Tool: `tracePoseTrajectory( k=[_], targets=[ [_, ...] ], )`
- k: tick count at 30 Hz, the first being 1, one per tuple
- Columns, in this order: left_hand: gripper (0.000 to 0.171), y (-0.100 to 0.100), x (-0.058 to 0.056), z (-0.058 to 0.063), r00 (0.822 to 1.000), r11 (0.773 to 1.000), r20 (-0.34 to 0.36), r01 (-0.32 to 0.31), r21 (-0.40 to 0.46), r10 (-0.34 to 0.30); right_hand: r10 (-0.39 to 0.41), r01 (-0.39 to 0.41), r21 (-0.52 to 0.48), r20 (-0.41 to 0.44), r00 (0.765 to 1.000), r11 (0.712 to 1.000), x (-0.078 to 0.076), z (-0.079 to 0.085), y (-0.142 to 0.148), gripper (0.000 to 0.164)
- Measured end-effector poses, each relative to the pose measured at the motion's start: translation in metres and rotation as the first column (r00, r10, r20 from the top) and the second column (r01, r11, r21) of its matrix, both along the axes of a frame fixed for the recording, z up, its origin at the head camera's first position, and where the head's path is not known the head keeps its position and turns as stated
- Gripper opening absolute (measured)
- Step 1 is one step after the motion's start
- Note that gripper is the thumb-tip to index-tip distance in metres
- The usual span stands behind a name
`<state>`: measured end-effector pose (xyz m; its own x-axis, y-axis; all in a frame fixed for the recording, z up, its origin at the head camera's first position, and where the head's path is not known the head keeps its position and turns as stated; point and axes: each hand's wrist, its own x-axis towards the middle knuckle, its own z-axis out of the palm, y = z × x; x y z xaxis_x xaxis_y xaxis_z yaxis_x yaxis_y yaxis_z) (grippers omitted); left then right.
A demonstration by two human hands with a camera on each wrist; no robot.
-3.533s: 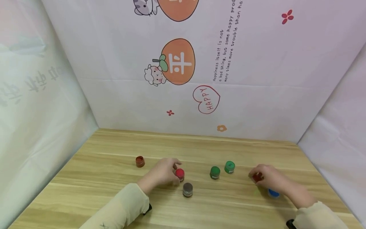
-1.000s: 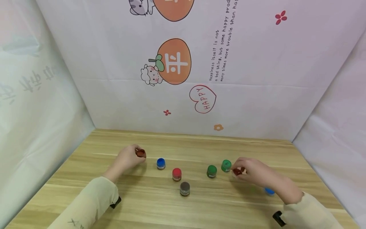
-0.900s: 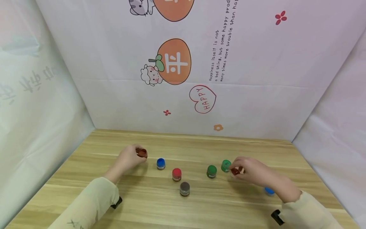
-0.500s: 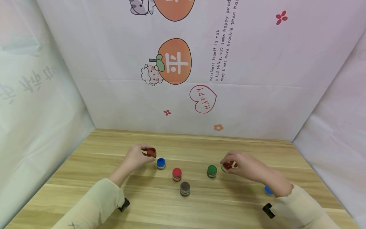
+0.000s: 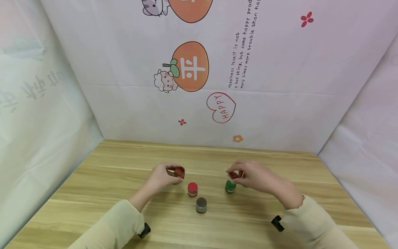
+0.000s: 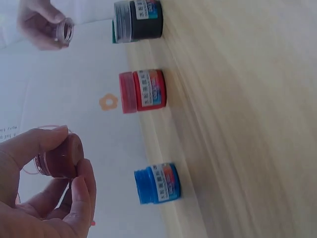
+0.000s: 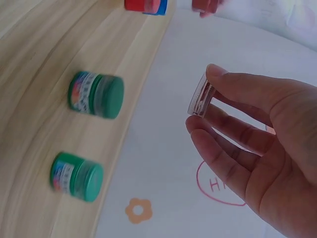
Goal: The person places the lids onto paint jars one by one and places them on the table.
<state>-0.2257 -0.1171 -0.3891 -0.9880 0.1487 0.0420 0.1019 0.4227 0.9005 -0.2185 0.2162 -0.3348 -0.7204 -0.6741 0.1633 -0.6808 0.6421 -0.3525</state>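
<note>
My left hand (image 5: pixel 160 177) grips a small open paint jar (image 5: pixel 179 173) of reddish-brown paint between thumb and fingers, raised above the table. In the left wrist view the jar (image 6: pixel 64 156) shows its base and threaded neck. My right hand (image 5: pixel 256 175) pinches a clear jar lid (image 7: pixel 202 96) with brown paint inside it, held over the green jars. Behind the left hand's jar a blue paint jar (image 6: pixel 157 183) is mostly hidden in the head view. A red paint jar (image 5: pixel 192 189) stands between the hands.
A grey-brown paint jar (image 5: pixel 201 205) stands nearest me. A dark green jar (image 5: pixel 230 186) and a lighter green jar (image 7: pixel 77 176) stand under the right hand. The wooden table (image 5: pixel 109 193) ends at a printed white backdrop (image 5: pixel 140 114), with white sheets at both sides.
My left hand let go of the red jar, took the brown jar and carried it rightward. The right hand moved left with the lid. Its forearm now covers the blue piece at right.
</note>
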Motion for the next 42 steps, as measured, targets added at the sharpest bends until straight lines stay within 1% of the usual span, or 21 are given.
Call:
tracePoseTrajectory(
  k=[5,8,11,16,19,23,28,33,37,42],
  targets=[
    [0.040,0.009,-0.001,-0.005,1.000,0.997,-0.004,0.022,0.076,-0.021,0.018,-0.018,-0.005,0.015,1.000,1.000,-0.002,0.003,-0.011,0.024],
    [0.041,0.015,0.000,-0.004,1.000,0.996,0.003,0.020,0.092,-0.020,0.026,-0.026,-0.003,0.010,1.000,1.000,-0.002,0.005,-0.017,0.025],
    [0.041,0.021,0.002,-0.001,1.000,0.994,0.018,0.023,0.107,-0.025,0.056,-0.056,-0.019,0.002,0.998,0.998,-0.003,0.007,-0.023,0.025],
    [0.042,0.029,0.004,0.001,0.997,0.987,0.023,0.074,0.141,-0.078,0.081,-0.082,-0.031,-0.020,0.996,0.996,-0.004,0.009,-0.031,0.026],
    [0.043,0.034,0.006,0.001,0.994,0.983,0.018,0.105,0.151,-0.109,0.078,-0.079,-0.032,-0.033,0.996,0.996,-0.004,0.008,-0.036,0.027],
    [0.043,0.039,0.008,0.003,0.990,0.977,0.013,0.138,0.161,-0.141,0.094,-0.097,-0.063,-0.041,0.995,0.993,-0.003,0.008,-0.042,0.027],
    [0.042,0.045,0.010,0.004,0.983,0.964,0.009,0.177,0.197,-0.182,0.127,-0.132,-0.095,-0.055,0.990,0.987,-0.001,0.009,-0.048,0.027],
    [0.041,0.049,0.011,0.004,0.981,0.956,0.025,0.181,0.229,-0.191,0.130,-0.134,-0.109,-0.043,0.991,0.985,0.000,0.010,-0.053,0.030],
    [0.038,0.052,0.011,0.003,0.980,0.956,0.035,0.183,0.228,-0.196,0.121,-0.126,-0.094,-0.058,0.991,0.988,0.002,0.009,-0.057,0.036],
    [0.036,0.054,0.013,0.001,0.979,0.959,0.034,0.191,0.211,-0.203,0.161,-0.170,-0.113,-0.082,0.984,0.979,0.001,0.005,-0.060,0.032]
  ],
)
